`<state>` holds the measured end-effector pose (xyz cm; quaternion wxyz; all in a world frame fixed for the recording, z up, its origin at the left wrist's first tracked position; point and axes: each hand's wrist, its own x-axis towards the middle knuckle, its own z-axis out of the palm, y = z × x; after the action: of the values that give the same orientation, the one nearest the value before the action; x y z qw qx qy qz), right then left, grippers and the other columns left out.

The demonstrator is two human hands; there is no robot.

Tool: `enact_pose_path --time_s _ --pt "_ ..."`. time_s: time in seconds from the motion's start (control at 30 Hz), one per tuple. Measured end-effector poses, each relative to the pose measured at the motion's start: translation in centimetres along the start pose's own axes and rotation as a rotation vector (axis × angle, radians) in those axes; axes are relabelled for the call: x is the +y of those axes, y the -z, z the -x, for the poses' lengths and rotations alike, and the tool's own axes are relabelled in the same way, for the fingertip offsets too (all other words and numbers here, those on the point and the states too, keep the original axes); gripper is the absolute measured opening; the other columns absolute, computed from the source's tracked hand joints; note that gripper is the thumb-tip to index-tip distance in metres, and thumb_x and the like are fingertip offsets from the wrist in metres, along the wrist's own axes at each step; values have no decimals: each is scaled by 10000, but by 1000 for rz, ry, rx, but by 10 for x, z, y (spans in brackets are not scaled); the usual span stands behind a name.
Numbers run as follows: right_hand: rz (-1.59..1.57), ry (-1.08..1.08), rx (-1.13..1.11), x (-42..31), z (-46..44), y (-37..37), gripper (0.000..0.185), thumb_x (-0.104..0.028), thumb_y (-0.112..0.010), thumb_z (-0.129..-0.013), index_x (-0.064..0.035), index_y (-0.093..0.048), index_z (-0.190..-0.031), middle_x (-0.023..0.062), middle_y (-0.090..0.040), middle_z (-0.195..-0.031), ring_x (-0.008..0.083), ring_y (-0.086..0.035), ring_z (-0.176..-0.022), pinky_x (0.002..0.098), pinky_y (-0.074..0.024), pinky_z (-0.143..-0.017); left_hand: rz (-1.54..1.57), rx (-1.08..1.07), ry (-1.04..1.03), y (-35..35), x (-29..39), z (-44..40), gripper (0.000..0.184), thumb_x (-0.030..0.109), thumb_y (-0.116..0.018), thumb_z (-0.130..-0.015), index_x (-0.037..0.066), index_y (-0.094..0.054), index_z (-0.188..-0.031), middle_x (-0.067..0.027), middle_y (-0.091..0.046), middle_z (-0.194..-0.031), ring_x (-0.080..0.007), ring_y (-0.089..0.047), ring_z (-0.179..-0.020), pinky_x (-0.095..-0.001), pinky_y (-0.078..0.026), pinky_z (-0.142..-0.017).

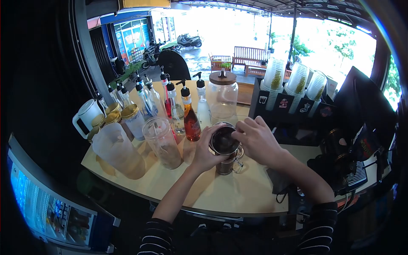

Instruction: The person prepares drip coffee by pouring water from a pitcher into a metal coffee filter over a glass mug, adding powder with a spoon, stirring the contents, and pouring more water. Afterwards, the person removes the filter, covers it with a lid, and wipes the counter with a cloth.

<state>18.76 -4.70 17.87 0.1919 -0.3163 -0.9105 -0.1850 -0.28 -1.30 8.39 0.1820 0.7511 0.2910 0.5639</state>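
My left hand (207, 148) is wrapped around the side of a round cup (211, 145) with dark contents, its mouth facing me. Over the right side of the cup, my right hand (258, 138) is closed in a pinch at the rim; whatever it holds is hidden by the fingers. Directly below the cup, a clear glass mug (225, 167) with something dark inside stands on the counter, partly covered by the cup and my left hand. I cannot tell whether cup and mug touch.
Left of my hands stand a clear lidded tumbler (162, 144), a frosted pitcher (117, 148), gold-lidded jars (134, 121) and several pump bottles, including an amber one (192, 123). Behind is a wooden-lidded jar (223, 100). Stacked plastic cups (274, 76) fill a black holder (293, 106) at right.
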Motion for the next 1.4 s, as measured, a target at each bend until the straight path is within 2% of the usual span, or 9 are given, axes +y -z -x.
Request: enact_pose_path --time_s 0.07,0.23,0.4,0.47,0.57,0.7,0.8,1.17,1.4 --pt "-30 41 120 5 -1 -4 236 -57 -639 -662 -97 -658 -894 19 -539 -886 167 -523 -889 328 -367 -776 -10 -16 -26 0 2 -2 805 150 -842 -540 74 -492 -1260 -108 -571 -1212 -290 -538 -1154 -412 -381 -1037" --pt "43 111 78 10 -2 3 255 -48 -644 -645 -113 -659 -892 9 -535 -882 162 -519 -877 337 -365 -789 -85 -9 -95 7 5 -7 788 130 -824 -548 59 -489 -1258 -121 -547 -1218 -282 -543 -1147 -378 -445 -985" --pt "14 174 87 10 -1 -1 224 -56 -646 -644 -105 -642 -862 6 -538 -901 155 -517 -883 335 -363 -804 23 -46 -6 8 6 -8 801 117 -817 -549 65 -476 -1272 -117 -544 -1227 -269 -550 -1146 -373 -444 -992" --pt "118 177 79 11 -1 3 99 -148 -616 -730 -98 -643 -811 16 -561 -941 150 -514 -951 340 -385 -809 63 -65 48 7 2 -7 807 109 -813 -547 67 -471 -1277 -117 -544 -1229 -264 -551 -1149 -371 -444 -996" --pt "109 159 139 13 1 -6 236 -62 -650 -652 -99 -642 -885 8 -548 -924 157 -519 -877 330 -369 -786 141 -81 47 7 0 -7 821 90 -802 -540 70 -459 -1286 -113 -542 -1237 -255 -545 -1162 -366 -440 -1005" --pt "47 156 46 6 1 -4 246 -74 -654 -669 -101 -642 -913 15 -552 -931 160 -519 -875 327 -366 -772 110 -70 45 4 2 -6 827 79 -797 -540 74 -453 -1292 -109 -536 -1245 -253 -540 -1172 -363 -437 -1013" --pt "104 89 142 6 0 -6 129 -156 -643 -712 -95 -625 -824 28 -557 -973 159 -525 -933 326 -382 -771 95 -54 52 1 4 -4 828 89 -806 -543 78 -451 -1291 -107 -533 -1245 -255 -538 -1171 -368 -432 -1015" --pt "90 94 19 7 2 2 150 -122 -633 -693 -89 -625 -839 39 -549 -965 162 -525 -956 331 -373 -770 6 -60 53 4 4 -5 808 123 -808 -575 88 -445 -1296 -116 -529 -1238 -275 -524 -1175 -383 -417 -1017" --pt "16 113 88 8 0 -3 252 -50 -649 -634 -100 -632 -881 24 -530 -897 167 -519 -875 335 -355 -770 56 -75 63 4 5 -7 803 97 -783 -583 82 -435 -1307 -118 -520 -1256 -263 -520 -1189 -370 -418 -1028"
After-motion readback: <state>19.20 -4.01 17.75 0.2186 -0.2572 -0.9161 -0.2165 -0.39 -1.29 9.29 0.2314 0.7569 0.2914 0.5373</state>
